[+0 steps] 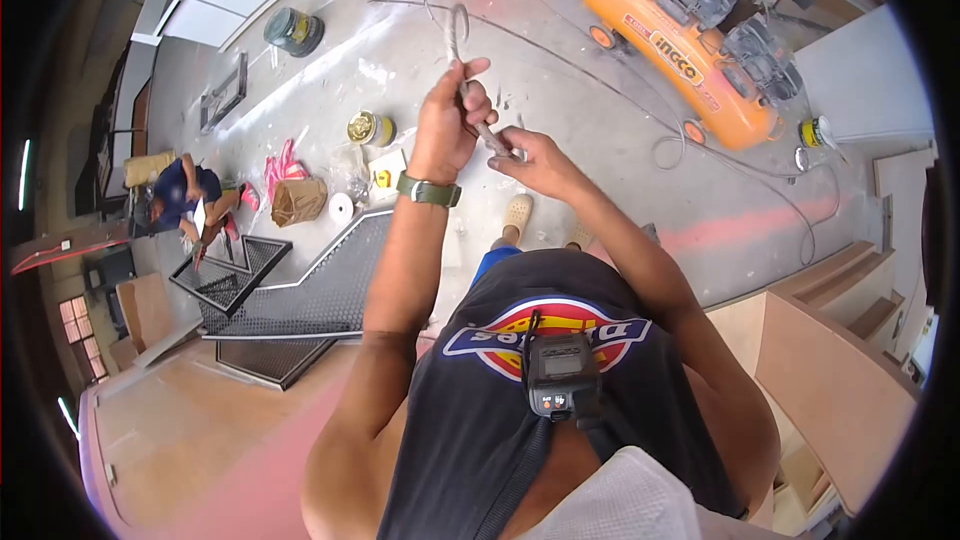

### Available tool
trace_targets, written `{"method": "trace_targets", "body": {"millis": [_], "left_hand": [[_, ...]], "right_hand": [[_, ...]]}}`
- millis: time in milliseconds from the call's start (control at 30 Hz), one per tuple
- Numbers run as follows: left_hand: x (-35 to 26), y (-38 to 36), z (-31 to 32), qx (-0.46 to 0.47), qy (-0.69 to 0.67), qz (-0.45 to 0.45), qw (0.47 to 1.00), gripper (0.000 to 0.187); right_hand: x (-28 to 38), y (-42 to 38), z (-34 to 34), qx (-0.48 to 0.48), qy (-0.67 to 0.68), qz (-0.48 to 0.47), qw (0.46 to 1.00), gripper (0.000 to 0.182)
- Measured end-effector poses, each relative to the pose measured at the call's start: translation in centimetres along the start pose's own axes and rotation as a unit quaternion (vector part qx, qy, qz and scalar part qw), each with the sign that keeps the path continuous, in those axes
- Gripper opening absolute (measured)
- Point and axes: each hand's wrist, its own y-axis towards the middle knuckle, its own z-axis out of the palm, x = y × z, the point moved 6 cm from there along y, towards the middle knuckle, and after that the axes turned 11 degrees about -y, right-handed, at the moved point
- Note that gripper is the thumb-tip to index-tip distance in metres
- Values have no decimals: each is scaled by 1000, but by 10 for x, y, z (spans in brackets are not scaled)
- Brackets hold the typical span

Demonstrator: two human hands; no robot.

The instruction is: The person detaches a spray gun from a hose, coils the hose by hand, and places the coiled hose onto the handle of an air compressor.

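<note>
My left hand point(452, 120) is raised in front of my chest, fingers wrapped round a thin grey rod or cord point(457, 35) whose upper end curves into a hook. Just right of it and lower, my right hand point(532, 162) pinches the lower end of the same piece. The two hands are close together, with a short stretch of the piece showing between them. Whether it is stiff or flexible I cannot tell. A green-strapped watch point(429, 190) is on my left wrist.
An orange compressor point(680, 50) stands at the upper right, with hoses point(600, 65) across the floor. Paint cans point(371, 128), a paper bag point(298, 201) and black mesh frames point(320, 285) lie left. Another person point(190, 195) crouches at far left. Wooden cabinets point(830, 340) stand right.
</note>
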Motion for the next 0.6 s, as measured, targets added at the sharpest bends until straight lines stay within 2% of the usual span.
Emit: {"method": "trace_targets", "body": {"millis": [67,100,167,200,233,267,300,333,400,467,500,600], "left_hand": [[-18,-13,18,6,13,55,998,33],[-30,-17,26,20,37,85,996,29],[-58,-32,41,25,63,136,988,28],[-72,-43,47,29,85,159,983,27],[-87,-56,51,27,117,184,975,28],[-102,-69,55,26,150,210,966,28],[-119,-84,56,18,160,241,957,30],[-139,-98,53,0,179,266,947,33],[-173,-122,52,20,174,297,939,39],[-197,-140,47,-26,253,322,912,46],[-206,-145,42,5,246,311,918,50],[-234,-154,30,-40,173,348,921,49]], "right_hand": [[-30,-10,10,118,-79,80,987,27],[-50,-16,20,136,-127,87,979,26],[-100,-37,37,134,-231,74,961,28],[-136,-52,42,129,-239,105,957,30],[-179,-72,47,52,-245,83,965,30],[-202,-94,39,76,-263,180,945,33],[-245,-114,45,117,-353,124,920,39],[-250,-131,27,154,-366,231,888,44],[-276,-162,0,117,-364,360,851,44],[-262,-167,-14,133,-377,393,828,45],[-254,-166,-21,142,-385,411,814,46],[-252,-155,-25,122,-382,369,838,41]]}}
